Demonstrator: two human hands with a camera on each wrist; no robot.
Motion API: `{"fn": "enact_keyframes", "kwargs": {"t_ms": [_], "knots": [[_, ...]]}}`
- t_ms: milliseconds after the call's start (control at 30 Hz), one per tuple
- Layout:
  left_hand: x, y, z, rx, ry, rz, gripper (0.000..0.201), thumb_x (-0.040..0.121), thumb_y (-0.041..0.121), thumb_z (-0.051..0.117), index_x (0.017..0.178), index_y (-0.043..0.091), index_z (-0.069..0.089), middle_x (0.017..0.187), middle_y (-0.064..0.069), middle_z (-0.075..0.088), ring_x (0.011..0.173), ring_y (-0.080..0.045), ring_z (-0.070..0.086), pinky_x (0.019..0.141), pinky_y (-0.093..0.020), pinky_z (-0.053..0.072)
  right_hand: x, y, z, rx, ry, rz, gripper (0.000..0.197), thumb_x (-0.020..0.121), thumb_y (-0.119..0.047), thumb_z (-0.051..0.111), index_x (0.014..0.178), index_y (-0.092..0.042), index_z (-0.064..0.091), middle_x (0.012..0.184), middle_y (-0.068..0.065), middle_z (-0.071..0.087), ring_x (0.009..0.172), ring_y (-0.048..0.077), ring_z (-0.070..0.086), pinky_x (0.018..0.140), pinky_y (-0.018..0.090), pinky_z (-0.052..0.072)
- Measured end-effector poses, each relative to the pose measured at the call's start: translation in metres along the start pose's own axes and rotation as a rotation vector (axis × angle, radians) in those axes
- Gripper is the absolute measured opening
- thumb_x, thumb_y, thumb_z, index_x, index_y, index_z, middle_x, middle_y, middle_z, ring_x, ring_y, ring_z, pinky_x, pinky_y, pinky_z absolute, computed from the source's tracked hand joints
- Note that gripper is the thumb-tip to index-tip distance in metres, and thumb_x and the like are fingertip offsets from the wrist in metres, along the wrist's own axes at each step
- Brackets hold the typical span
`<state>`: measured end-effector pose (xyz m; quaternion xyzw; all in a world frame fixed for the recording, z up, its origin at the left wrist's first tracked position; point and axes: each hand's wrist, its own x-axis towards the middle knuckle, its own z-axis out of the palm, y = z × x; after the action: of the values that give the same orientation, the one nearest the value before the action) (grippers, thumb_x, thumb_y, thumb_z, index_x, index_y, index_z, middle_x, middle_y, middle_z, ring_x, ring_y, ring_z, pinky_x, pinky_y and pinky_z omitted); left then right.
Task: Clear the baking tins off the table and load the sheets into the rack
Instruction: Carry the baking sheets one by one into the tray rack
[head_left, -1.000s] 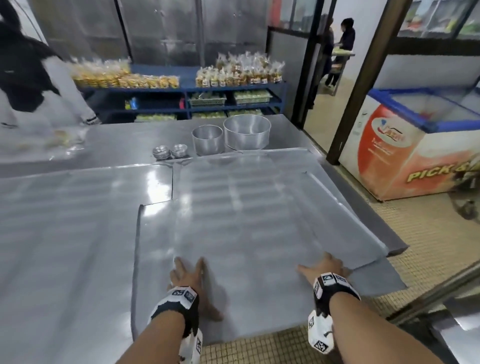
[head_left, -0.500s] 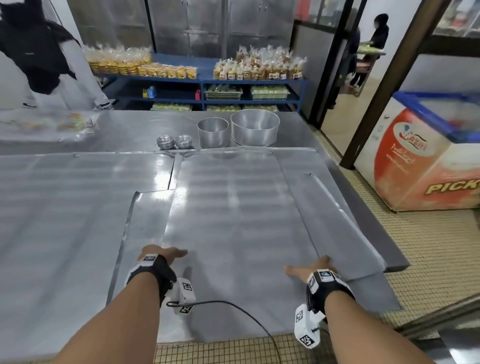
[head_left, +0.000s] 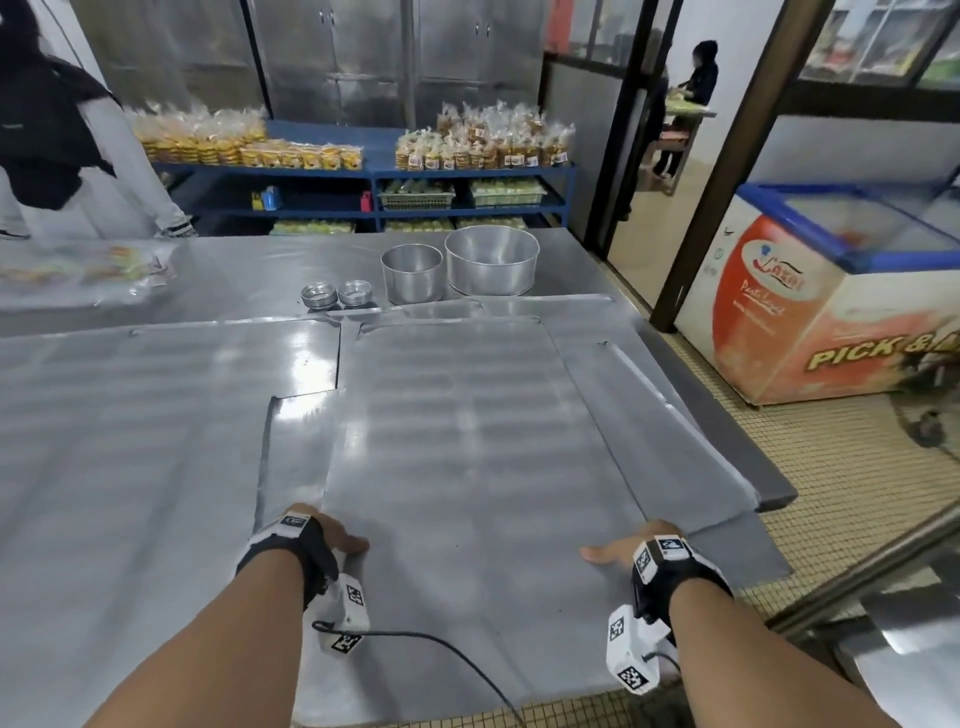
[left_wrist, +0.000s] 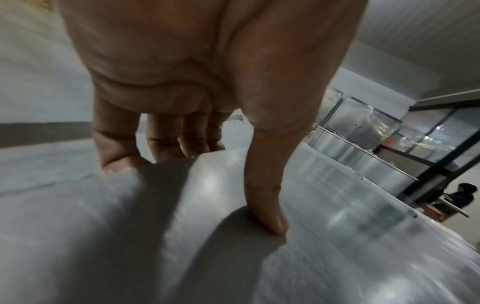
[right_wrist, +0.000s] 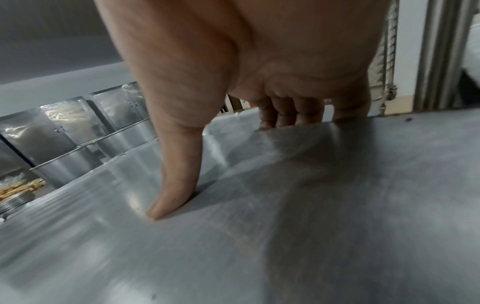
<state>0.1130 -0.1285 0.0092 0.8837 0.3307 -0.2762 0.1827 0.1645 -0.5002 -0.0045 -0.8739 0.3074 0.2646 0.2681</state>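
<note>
A large flat metal baking sheet lies on top of other sheets at the near right of the steel table. My left hand grips its left edge, thumb on top and fingers curled under. My right hand grips its right edge the same way, thumb pressed on the sheet and fingers wrapped over the rim. Further sheets stick out beneath on the right. Two round tall tins and two stacks of small tins stand at the far side.
A person in black and white stands at the far left. Blue shelves with bagged goods run along the back. A chest freezer stands to the right across a tiled floor. A metal frame is at the near right.
My left hand moved from lying flat on the sheet to gripping its left edge. My right hand stayed at the right edge. The top sheet has shifted slightly over the ones below.
</note>
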Motion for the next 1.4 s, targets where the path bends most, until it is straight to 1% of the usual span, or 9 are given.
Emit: {"fn": "enact_keyframes", "kwargs": {"t_ms": [233, 400, 500, 567, 600, 767, 1100, 1200, 1400], "knots": [[0.017, -0.041, -0.018, 0.18, 0.003, 0.184, 0.08, 0.09, 0.068, 0.051, 0.145, 0.011, 0.046, 0.143, -0.007, 0.051, 0.131, -0.021, 0.052, 0.107, -0.028, 0.043, -0.068, 0.012, 0.038, -0.073, 0.066, -0.045, 0.082, 0.051, -0.063, 0.086, 0.114, -0.014, 0.068, 0.115, 0.002, 0.068, 0.109, 0.022, 0.065, 0.088, 0.027, 0.049], [0.029, -0.066, -0.03, 0.412, -0.054, 0.284, 0.082, 0.08, 0.077, 0.054, 0.137, 0.018, 0.057, 0.131, -0.005, 0.061, 0.121, -0.022, 0.06, 0.102, -0.029, 0.048, -0.109, 0.019, 0.074, -0.048, 0.149, -0.083, 0.093, 0.066, -0.087, 0.051, 0.14, -0.031, 0.051, 0.149, -0.001, 0.047, 0.135, 0.023, 0.046, 0.108, 0.032, 0.037], [0.029, -0.079, -0.037, 0.475, -0.048, 0.394, 0.064, 0.095, 0.067, 0.036, 0.148, 0.032, 0.044, 0.143, -0.009, 0.051, 0.127, -0.025, 0.053, 0.1, -0.027, 0.043, -0.124, 0.027, 0.091, -0.038, 0.117, -0.018, 0.098, 0.058, -0.081, 0.069, 0.136, -0.023, 0.056, 0.143, -0.002, 0.054, 0.129, 0.021, 0.052, 0.107, 0.031, 0.042], [0.03, -0.083, -0.039, 0.514, -0.066, 0.415, 0.061, 0.096, 0.065, 0.036, 0.148, 0.034, 0.044, 0.141, -0.009, 0.052, 0.125, -0.025, 0.055, 0.097, -0.026, 0.044, -0.118, 0.038, 0.106, -0.024, 0.137, 0.076, 0.131, 0.022, -0.085, 0.078, 0.132, -0.018, 0.06, 0.133, -0.002, 0.062, 0.119, 0.019, 0.061, 0.1, 0.031, 0.049], [0.03, -0.086, -0.039, 0.522, -0.059, 0.435, 0.062, 0.094, 0.067, 0.039, 0.145, 0.034, 0.049, 0.138, -0.009, 0.055, 0.122, -0.024, 0.058, 0.093, -0.026, 0.046, -0.122, 0.041, 0.109, 0.013, 0.15, 0.105, 0.138, 0.015, -0.084, 0.078, 0.132, -0.015, 0.06, 0.132, -0.001, 0.063, 0.116, 0.02, 0.063, 0.098, 0.031, 0.051], [0.036, -0.093, -0.033, 0.542, -0.012, 0.45, 0.064, 0.081, 0.074, 0.054, 0.105, 0.017, 0.071, 0.098, -0.004, 0.067, 0.103, -0.018, 0.069, 0.087, -0.026, 0.054, -0.171, 0.045, 0.117, 0.145, 0.183, 0.218, 0.101, 0.057, -0.058, 0.088, 0.134, -0.004, 0.053, 0.136, 0.008, 0.059, 0.123, 0.025, 0.059, 0.097, 0.028, 0.048], [0.02, -0.114, -0.029, 0.439, 0.104, 0.461, 0.064, 0.09, 0.062, 0.057, 0.128, 0.011, 0.059, 0.128, -0.008, 0.063, 0.117, -0.022, 0.062, 0.094, -0.027, 0.047, -0.227, 0.075, 0.159, 0.32, 0.171, 0.353, 0.135, 0.027, -0.062, 0.094, 0.137, 0.0, 0.047, 0.133, 0.011, 0.059, 0.121, 0.027, 0.059, 0.101, 0.035, 0.049], [0.013, -0.125, -0.032, 0.383, 0.098, 0.483, 0.062, 0.09, 0.059, 0.06, 0.127, 0.009, 0.06, 0.125, -0.01, 0.064, 0.115, -0.023, 0.063, 0.093, -0.027, 0.048, -0.245, 0.089, 0.173, 0.41, 0.183, 0.381, 0.099, 0.045, -0.042, 0.098, 0.124, 0.0, 0.057, 0.106, 0.011, 0.065, 0.096, 0.029, 0.062, 0.081, 0.032, 0.051], [0.012, -0.148, -0.034, 0.322, 0.085, 0.508, 0.061, 0.087, 0.051, 0.068, 0.13, 0.008, 0.058, 0.128, -0.012, 0.063, 0.117, -0.025, 0.061, 0.095, -0.028, 0.05, -0.289, 0.091, 0.203, 0.481, 0.227, 0.407, 0.112, 0.032, -0.045, 0.099, 0.126, -0.003, 0.055, 0.119, 0.014, 0.066, 0.098, 0.031, 0.064, 0.08, 0.037, 0.053]]}}
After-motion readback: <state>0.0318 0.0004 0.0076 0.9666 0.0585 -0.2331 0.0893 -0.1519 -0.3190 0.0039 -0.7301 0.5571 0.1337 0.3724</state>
